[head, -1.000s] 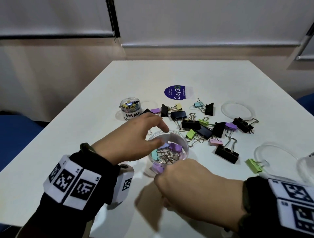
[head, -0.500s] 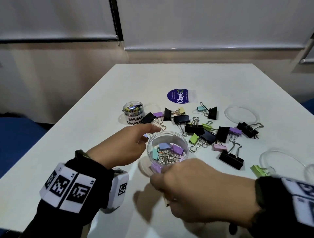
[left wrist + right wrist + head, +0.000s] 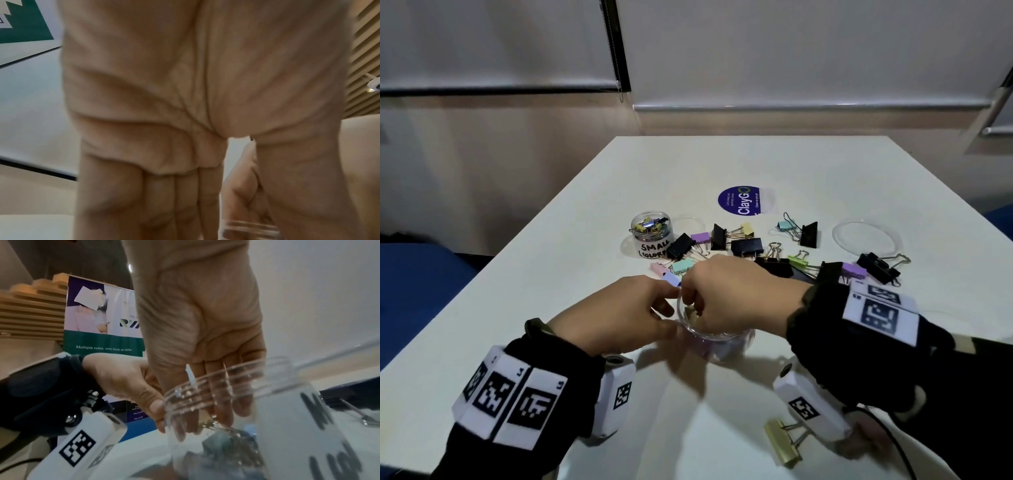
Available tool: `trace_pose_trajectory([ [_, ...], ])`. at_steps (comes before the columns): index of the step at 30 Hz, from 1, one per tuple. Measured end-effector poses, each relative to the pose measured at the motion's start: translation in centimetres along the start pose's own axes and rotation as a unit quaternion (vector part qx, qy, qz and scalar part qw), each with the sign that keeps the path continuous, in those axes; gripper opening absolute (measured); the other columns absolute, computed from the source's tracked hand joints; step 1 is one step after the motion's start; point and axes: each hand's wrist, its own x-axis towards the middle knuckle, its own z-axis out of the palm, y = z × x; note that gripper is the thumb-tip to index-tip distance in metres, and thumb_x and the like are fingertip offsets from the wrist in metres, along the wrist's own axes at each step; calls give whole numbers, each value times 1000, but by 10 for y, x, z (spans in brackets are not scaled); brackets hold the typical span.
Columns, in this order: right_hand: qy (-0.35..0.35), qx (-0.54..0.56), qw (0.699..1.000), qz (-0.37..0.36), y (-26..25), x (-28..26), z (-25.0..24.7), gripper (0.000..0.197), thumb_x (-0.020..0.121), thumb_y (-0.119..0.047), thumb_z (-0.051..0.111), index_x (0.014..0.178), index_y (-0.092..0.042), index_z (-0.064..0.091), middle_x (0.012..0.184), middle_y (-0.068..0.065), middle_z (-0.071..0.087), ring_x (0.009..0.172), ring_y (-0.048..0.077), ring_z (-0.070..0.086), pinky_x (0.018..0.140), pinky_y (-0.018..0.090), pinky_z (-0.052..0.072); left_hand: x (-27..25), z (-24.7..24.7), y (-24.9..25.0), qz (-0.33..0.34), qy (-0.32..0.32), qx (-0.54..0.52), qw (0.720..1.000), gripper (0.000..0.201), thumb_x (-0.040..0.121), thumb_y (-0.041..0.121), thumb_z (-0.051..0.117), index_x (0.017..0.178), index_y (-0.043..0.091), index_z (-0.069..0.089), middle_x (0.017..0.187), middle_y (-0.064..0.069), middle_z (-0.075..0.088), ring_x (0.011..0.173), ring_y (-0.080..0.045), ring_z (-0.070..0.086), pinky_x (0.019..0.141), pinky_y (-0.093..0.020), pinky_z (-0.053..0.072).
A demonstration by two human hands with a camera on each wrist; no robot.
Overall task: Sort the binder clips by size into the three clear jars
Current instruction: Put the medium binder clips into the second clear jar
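Note:
A clear jar (image 3: 717, 341) with several pastel clips inside stands near me; a white label with black letters shows on its wall (image 3: 292, 410). My left hand (image 3: 671, 310) grips its left rim, thumb on the threaded neck. My right hand (image 3: 690, 306) is over the mouth, its fingertips down inside, pinching a yellow binder clip (image 3: 690, 314). In the left wrist view my left hand (image 3: 164, 211) fills the frame, with the jar rim (image 3: 246, 227) at the bottom. Loose black and pastel clips (image 3: 746, 246) lie behind. A small jar (image 3: 650, 233) marked SMALL holds tiny clips.
A yellow clip (image 3: 780, 442) lies near the white table's (image 3: 791, 164) front edge, by my right wrist camera. A clear lid (image 3: 866, 236) sits at the back right, near a large black clip (image 3: 878, 269). A round blue sticker (image 3: 743, 200) is behind the pile.
My right hand rose from the jar's near side to over its mouth and dipped its fingertips in. My left hand closed on the jar's rim.

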Motion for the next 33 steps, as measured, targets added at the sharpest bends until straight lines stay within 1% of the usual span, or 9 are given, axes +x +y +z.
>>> trace_pose_trajectory([
  [4, 11, 24, 1000, 13, 6, -6, -8, 27, 79, -23, 71, 105, -18, 68, 97, 0, 70, 91, 21, 64, 78, 35, 56, 0, 2, -1, -6, 19, 0, 1000, 51, 88, 22, 62, 135, 37, 50, 120, 9, 64, 96, -1, 60, 74, -13, 42],
  [8, 34, 40, 999, -1, 13, -37, -34, 14, 78, -21, 71, 91, -24, 67, 83, -7, 65, 80, 14, 57, 71, 29, 50, 1, 2, 10, 39, 90, -14, 995, 50, 94, 16, 53, 141, 32, 44, 136, 13, 54, 109, -4, 56, 86, -13, 36],
  [10, -36, 34, 998, -31, 11, -59, -40, 16, 77, -26, 74, 90, -25, 66, 80, -9, 64, 73, 10, 56, 66, 27, 47, 1, 3, 18, 73, 105, -27, 991, 52, 91, 32, 61, 140, 33, 44, 138, 14, 50, 114, -3, 54, 89, -16, 40],
  [13, -161, 17, 985, -55, 5, -87, -32, 33, 73, -43, 78, 97, -30, 60, 88, -9, 66, 72, 7, 58, 62, 28, 47, 4, 7, 26, 87, 79, 1, 993, 83, 71, 53, 74, 143, 34, 38, 143, 14, 43, 125, -3, 45, 95, -18, 36],
  [19, -228, -62, 970, -56, 1, -103, -9, 55, 60, -51, 82, 102, -28, 55, 95, -6, 60, 81, 17, 52, 58, 30, 40, 14, 14, 29, 56, 50, 54, 996, 113, 56, 49, 87, 150, 27, 27, 151, 9, 34, 134, -10, 37, 106, -21, 32],
  [24, -192, -88, 973, -90, 1, -102, 4, 32, 69, -33, 74, 94, -20, 58, 88, 0, 61, 74, 23, 50, 59, 32, 44, 16, 12, 20, 61, 37, 28, 997, 111, 56, 43, 89, 149, 28, 30, 146, 10, 40, 130, -8, 40, 96, -19, 35],
  [27, -161, -86, 979, -87, 3, -99, 0, 19, 74, -24, 64, 92, -20, 58, 84, 0, 60, 75, 25, 55, 58, 32, 46, 17, 9, 14, 71, 23, 0, 997, 107, 59, 40, 89, 149, 29, 31, 145, 12, 39, 128, -5, 41, 98, -21, 40],
  [31, -110, -7, 991, -70, 14, -85, -35, 28, 75, -22, 65, 101, -30, 57, 94, -9, 65, 74, 10, 56, 66, 29, 49, 17, 4, 11, 70, -5, -38, 997, 91, 68, 40, 73, 148, 29, 32, 145, 16, 41, 125, 3, 42, 100, -14, 37],
  [33, -49, 18, 996, -73, 21, -72, -48, 30, 76, -18, 66, 103, -30, 58, 95, -12, 65, 64, -2, 51, 66, 26, 46, 18, 4, 11, 65, -14, -78, 995, 76, 72, 28, 57, 146, 27, 38, 142, 15, 47, 122, 1, 49, 102, -16, 38],
])
